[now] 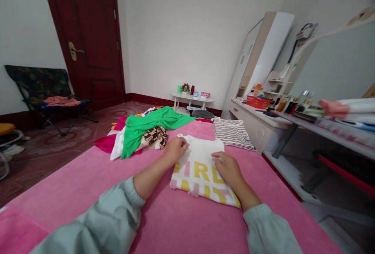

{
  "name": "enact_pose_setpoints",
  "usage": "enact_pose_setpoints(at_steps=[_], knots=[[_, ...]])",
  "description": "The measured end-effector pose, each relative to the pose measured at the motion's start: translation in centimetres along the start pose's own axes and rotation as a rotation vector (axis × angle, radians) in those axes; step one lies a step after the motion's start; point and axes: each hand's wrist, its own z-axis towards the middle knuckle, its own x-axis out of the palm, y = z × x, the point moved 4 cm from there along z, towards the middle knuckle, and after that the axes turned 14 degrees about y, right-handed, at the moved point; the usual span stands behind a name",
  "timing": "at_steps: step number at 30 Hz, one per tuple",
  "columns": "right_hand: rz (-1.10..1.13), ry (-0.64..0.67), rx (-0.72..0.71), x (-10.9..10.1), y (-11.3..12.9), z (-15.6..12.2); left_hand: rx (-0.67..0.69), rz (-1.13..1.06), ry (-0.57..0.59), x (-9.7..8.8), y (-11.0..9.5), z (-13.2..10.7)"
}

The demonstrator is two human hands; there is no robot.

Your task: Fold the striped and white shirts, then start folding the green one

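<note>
A white T-shirt (pixel 202 154) with yellow and pink letters lies folded into a rough rectangle on the pink bed cover (pixel 187 222). At its upper left edge, my left hand (pixel 176 149) is closed, the curled fingers pinching the cloth near the shoulder. My right hand (pixel 229 167) rests over the shirt's right side with fingers loosely stretched and thumb apart, covering part of the lettering. Beyond the shirt to the right lies a folded black-and-white striped garment (pixel 233 133).
A heap of clothes with a green garment (pixel 152 123) on top lies at the far left of the bed. Dresser (pixel 258 117) and desk (pixel 328 133) stand along the right. Behind the bed is a small white table (pixel 191 97); a folding chair (pixel 49 90) stands left.
</note>
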Motion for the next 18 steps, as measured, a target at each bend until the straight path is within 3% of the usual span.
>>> enact_pose_setpoints(at_steps=[3, 7, 13, 18], knots=[[-0.025, 0.103, -0.051, 1.4, 0.5, 0.0, -0.14, -0.101, -0.067, -1.1, 3.4, 2.1], [-0.067, 0.053, -0.069, 1.9, 0.7, -0.1, -0.296, -0.348, -0.075, -0.4, 5.8, 4.9], [-0.014, 0.029, -0.065, 1.6, 0.7, -0.3, -0.346, -0.608, -0.11, 0.9, 6.6, 9.0], [-0.002, 0.024, -0.034, 1.6, 0.6, -0.3, -0.204, -0.711, -0.063, 0.6, 5.9, 11.5]])
